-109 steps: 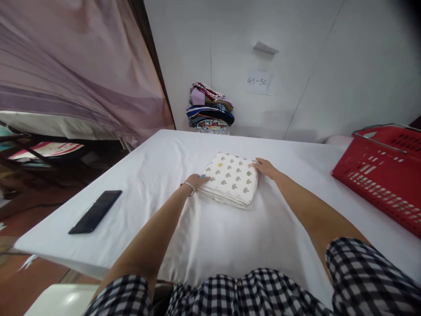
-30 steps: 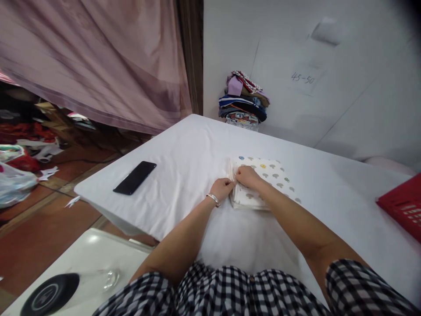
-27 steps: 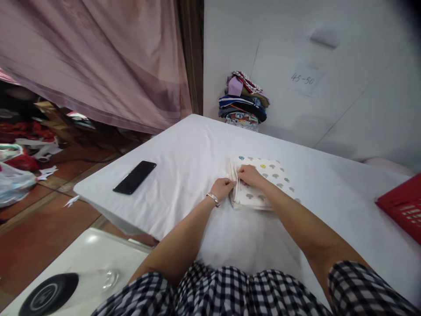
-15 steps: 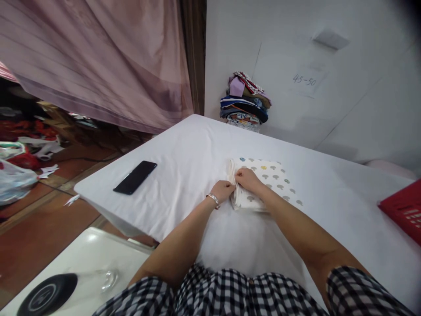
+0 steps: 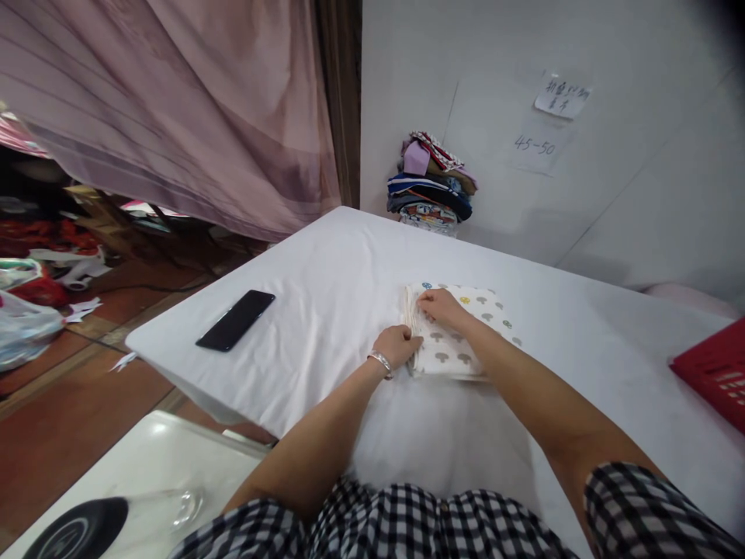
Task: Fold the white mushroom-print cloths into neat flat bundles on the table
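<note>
A folded white cloth printed with grey mushrooms and a few coloured ones lies on the white-covered table. Its layered edges face left. My left hand, with a silver bracelet at the wrist, is closed on the lower part of that left side, fingertips over the top layer. Slightly farther back, my right hand rests on the cloth with its fingers bent and pinched together near the layered edge. The fabric between the right fingertips is hard to make out.
A black phone lies on the table's left side. Folded clothes are stacked against the wall at the back. A red basket stands at the right edge. Lower left is a white surface with a black round-based object.
My left hand has shifted its fingers onto the top of the cloth's edge. My right hand has moved slightly up from the left hand, leaving a wider gap between them. The view tilted slightly.
</note>
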`<action>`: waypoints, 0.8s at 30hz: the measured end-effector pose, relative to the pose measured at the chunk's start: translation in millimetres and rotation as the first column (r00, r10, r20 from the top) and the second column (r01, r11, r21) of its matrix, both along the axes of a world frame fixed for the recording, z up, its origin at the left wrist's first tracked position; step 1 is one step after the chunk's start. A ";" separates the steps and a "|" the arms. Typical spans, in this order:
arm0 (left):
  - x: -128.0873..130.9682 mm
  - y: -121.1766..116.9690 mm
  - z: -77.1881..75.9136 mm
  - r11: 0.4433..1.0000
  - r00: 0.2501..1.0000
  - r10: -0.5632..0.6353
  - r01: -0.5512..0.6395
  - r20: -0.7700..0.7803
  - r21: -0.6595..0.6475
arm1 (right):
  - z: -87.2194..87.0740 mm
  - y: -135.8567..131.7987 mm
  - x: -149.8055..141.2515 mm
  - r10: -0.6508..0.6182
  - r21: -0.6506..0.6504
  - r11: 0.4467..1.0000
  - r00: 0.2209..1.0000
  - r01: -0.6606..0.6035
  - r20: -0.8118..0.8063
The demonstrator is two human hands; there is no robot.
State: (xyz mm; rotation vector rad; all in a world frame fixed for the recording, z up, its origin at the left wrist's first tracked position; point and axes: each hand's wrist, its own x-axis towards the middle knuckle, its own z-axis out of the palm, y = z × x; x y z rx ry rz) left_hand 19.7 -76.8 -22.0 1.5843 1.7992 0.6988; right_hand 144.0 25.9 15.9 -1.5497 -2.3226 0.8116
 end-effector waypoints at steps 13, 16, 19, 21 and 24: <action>-1.2 -0.8 -1.3 1.000 1.000 -0.001 0.001 0.010 -0.026 | 6.3 26.9 -32.1 -0.031 0.075 0.997 0.949 0.008 0.312; -1.2 -0.2 -1.2 0.999 1.000 -0.004 0.004 -0.004 -0.033 | 5.9 31.4 -33.3 -0.021 0.045 0.999 0.953 0.008 0.303; -1.7 0.4 -1.2 0.999 1.000 -0.027 0.027 -0.005 -0.026 | 4.1 36.0 -31.9 0.005 0.014 1.000 0.967 -0.009 0.256; -2.1 0.7 -1.1 0.999 0.999 -0.037 0.037 0.003 -0.022 | 2.5 37.3 -30.3 0.019 0.004 1.000 0.978 -0.020 0.206; -2.2 1.0 -0.6 0.999 0.999 -0.047 0.047 0.001 -0.020 | -1.6 37.1 -29.4 0.027 0.014 0.999 0.992 -0.029 0.123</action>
